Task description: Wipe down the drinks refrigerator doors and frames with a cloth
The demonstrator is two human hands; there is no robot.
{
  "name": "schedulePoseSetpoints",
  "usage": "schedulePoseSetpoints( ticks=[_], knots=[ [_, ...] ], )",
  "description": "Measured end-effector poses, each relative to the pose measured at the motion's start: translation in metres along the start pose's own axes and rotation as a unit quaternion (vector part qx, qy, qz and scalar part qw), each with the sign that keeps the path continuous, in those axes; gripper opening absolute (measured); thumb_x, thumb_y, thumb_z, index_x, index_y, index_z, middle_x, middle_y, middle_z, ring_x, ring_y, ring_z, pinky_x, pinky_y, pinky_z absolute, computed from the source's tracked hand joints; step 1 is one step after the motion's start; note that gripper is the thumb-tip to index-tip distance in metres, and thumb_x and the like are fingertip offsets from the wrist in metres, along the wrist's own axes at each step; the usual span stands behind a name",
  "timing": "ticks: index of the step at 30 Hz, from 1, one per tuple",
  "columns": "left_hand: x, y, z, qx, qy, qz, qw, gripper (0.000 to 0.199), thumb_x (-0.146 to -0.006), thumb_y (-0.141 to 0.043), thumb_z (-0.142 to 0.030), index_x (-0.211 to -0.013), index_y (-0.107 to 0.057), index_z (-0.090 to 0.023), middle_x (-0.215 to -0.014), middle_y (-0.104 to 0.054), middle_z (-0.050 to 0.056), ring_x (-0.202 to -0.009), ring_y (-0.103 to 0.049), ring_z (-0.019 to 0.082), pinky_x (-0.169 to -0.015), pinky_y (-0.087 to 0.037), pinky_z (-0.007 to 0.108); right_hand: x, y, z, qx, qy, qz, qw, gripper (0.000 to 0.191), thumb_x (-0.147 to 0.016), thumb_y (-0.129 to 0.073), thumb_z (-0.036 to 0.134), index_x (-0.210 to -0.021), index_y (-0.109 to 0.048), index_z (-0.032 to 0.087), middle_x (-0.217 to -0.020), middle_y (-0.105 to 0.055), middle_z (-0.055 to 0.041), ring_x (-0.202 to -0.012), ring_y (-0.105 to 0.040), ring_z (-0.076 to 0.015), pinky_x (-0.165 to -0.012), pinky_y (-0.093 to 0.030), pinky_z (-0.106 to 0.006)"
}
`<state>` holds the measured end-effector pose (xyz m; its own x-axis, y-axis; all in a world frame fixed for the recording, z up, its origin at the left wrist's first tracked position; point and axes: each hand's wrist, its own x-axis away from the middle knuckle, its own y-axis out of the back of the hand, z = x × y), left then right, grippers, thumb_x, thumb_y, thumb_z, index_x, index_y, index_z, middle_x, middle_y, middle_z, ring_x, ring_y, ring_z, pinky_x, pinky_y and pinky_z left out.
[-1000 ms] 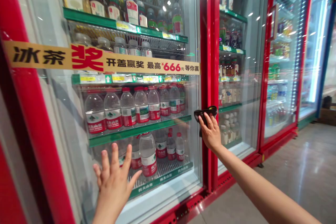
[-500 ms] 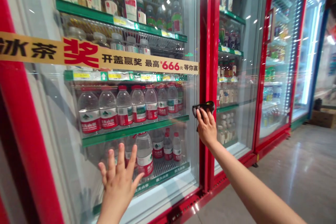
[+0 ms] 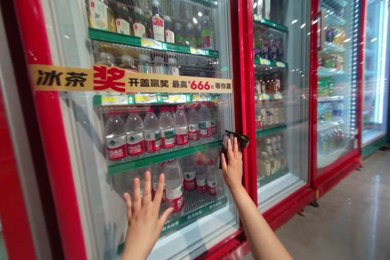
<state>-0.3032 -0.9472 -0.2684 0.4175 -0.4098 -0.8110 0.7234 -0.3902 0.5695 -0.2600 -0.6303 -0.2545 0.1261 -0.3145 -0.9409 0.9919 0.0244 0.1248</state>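
The right hand grips a dark cloth pinched against the glass door, lower than before, level with the green shelf edge, just beside the red frame; the left hand is spread open.

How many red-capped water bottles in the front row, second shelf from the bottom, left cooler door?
8 red-capped water bottles, side by side along the second shelf, behind the glass door; more may be hidden behind them.
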Motion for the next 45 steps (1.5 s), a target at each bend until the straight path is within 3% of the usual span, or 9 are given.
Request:
schedulePoseSetpoints(
  ticks=[4, 12, 18, 22, 26, 30, 34, 38, 45],
  knots=[
    [-0.002, 0.010, -0.004, -0.026, -0.012, -0.001, 1.000, 0.102, -0.089, -0.069, -0.031, -0.158, 0.006, -0.040, -0.171, 0.009, 0.007, -0.156, 0.000, 0.042, -0.120, -0.018, 0.069, 0.038, -0.009, -0.015, -0.004, 0.009, 0.000, 1.000, 0.075, -0.098, -0.045, 0.018, -0.163, -0.013, 0.035, -0.169, -0.021, -0.0104, -0.153, -0.028, -0.0340, -0.114, -0.039, -0.060],
    [-0.004, 0.020, -0.011, -0.030, -0.014, 0.022, 0.999, 0.102, -0.089, -0.069, -0.033, -0.158, 0.006, -0.037, -0.171, 0.011, 0.010, -0.155, 0.005, 0.043, -0.118, -0.020, 0.072, -0.022, -0.002, 0.016, -0.010, 0.018, 0.039, 0.999, 0.072, -0.100, -0.044, 0.026, -0.164, -0.011, 0.031, -0.171, -0.011, -0.0119, -0.154, -0.022, -0.0338, -0.115, -0.037, -0.058],
    [-0.004, 0.019, -0.010, -0.021, -0.020, 0.015, 0.999, 0.096, -0.091, -0.067, -0.032, -0.159, 0.002, -0.036, -0.171, 0.011, 0.009, -0.156, 0.008, 0.042, -0.118, -0.018, 0.072, 0.045, -0.003, 0.001, 0.012, 0.203, 0.060, 0.977, 0.066, -0.095, -0.053, 0.023, -0.157, -0.035, 0.036, -0.159, -0.044, -0.0052, -0.145, -0.041, -0.0265, -0.121, -0.031, -0.051],
    [-0.003, 0.018, -0.011, -0.018, -0.010, 0.026, 0.999, 0.100, -0.089, -0.070, -0.035, -0.159, 0.002, -0.036, -0.171, 0.013, 0.008, -0.155, 0.008, 0.043, -0.118, -0.017, 0.073, 0.048, -0.006, -0.014, 0.018, 0.133, 0.015, 0.991, 0.071, -0.096, -0.050, 0.020, -0.160, -0.025, 0.038, -0.162, -0.039, -0.0067, -0.145, -0.040, -0.0288, -0.120, -0.030, -0.056],
    [-0.001, 0.019, -0.012, -0.019, -0.006, 0.034, 0.999, 0.102, -0.088, -0.071, -0.035, -0.160, 0.001, -0.036, -0.171, 0.011, 0.010, -0.155, 0.005, 0.043, -0.118, -0.019, 0.072, 0.008, -0.010, 0.027, 0.008, 0.032, 0.049, 0.998, 0.072, -0.100, -0.045, 0.028, -0.163, -0.013, 0.031, -0.170, -0.015, -0.0121, -0.153, -0.024, -0.0366, -0.115, -0.032, -0.065],
    [0.000, 0.021, -0.013, -0.020, -0.006, 0.033, 0.999, 0.099, -0.088, -0.071, -0.036, -0.161, -0.004, -0.034, -0.171, 0.009, 0.011, -0.156, 0.004, 0.043, -0.119, -0.020, 0.071, 0.011, -0.008, 0.061, 0.014, 0.131, 0.107, 0.985, 0.067, -0.097, -0.053, 0.032, -0.160, -0.030, 0.031, -0.167, -0.028, -0.0111, -0.151, -0.028, -0.0342, -0.120, -0.026, -0.062],
    [0.004, 0.024, -0.012, -0.016, 0.000, 0.051, 0.999, 0.102, -0.085, -0.075, -0.032, -0.162, -0.007, -0.033, -0.171, 0.004, 0.012, -0.156, 0.003, 0.041, -0.120, -0.019, 0.070, 0.051, -0.003, 0.030, -0.010, 0.284, 0.106, 0.953, 0.060, -0.094, -0.058, 0.025, -0.150, -0.046, 0.042, -0.152, -0.053, -0.0011, -0.142, -0.044, -0.0241, -0.124, -0.024, -0.050],
    [0.009, 0.031, -0.005, -0.017, -0.016, 0.083, 0.996, 0.110, -0.079, -0.080, -0.026, -0.162, -0.008, -0.034, -0.171, 0.002, 0.012, -0.156, 0.001, 0.040, -0.121, -0.021, 0.067, 0.056, -0.007, 0.010, -0.003, 0.167, 0.019, 0.986, 0.069, -0.094, -0.056, 0.022, -0.157, -0.033, 0.039, -0.159, -0.045, -0.0073, -0.144, -0.042, -0.0304, -0.119, -0.030, -0.059],
    [0.018, 0.043, 0.007, -0.050, 0.008, 0.093, 0.994, 0.120, -0.072, -0.086, -0.025, -0.162, -0.007, -0.032, -0.171, -0.001, 0.015, -0.155, 0.002, 0.041, -0.121, -0.020, 0.070, 0.040, -0.013, 0.097, -0.030, 0.148, 0.102, 0.983, 0.069, -0.095, -0.057, 0.028, -0.159, -0.032, 0.034, -0.166, -0.031, -0.0106, -0.148, -0.034, -0.0381, -0.117, -0.028, -0.068]
  ],
)
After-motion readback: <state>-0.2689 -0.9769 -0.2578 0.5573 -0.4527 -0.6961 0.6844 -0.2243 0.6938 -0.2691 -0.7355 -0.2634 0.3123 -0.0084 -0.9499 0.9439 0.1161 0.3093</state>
